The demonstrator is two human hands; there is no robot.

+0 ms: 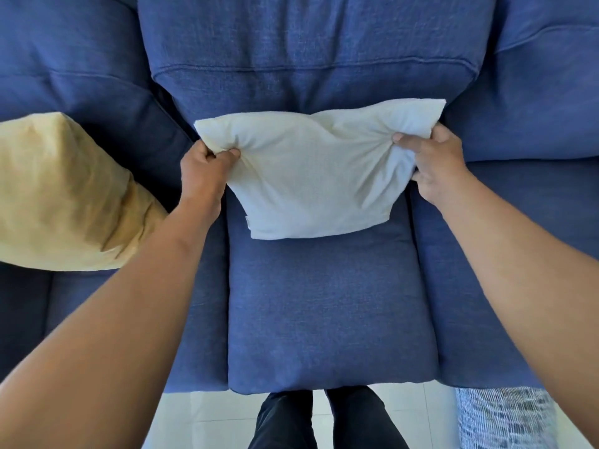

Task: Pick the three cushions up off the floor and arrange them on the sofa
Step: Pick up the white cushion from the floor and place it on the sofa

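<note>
Patterned blue-white cushion (504,416) on floor (201,413) at lower right, partly out of frame; judged third, not yet lifted. Left hand (202,171) and right hand (432,163) each pinch upper corner of white cushion (314,176), standing it on middle seat against sofa (324,303) backrest. Yellow cushion (61,192) already placed on left seat.

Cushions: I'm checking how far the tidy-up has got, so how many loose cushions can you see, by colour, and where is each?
White cushion: 1, over the middle seat of the blue sofa, gripped by the left hand and the right hand
Yellow cushion: 1, on the left seat
Blue-and-white patterned cushion: 1, on the floor at lower right
Total: 3
</note>
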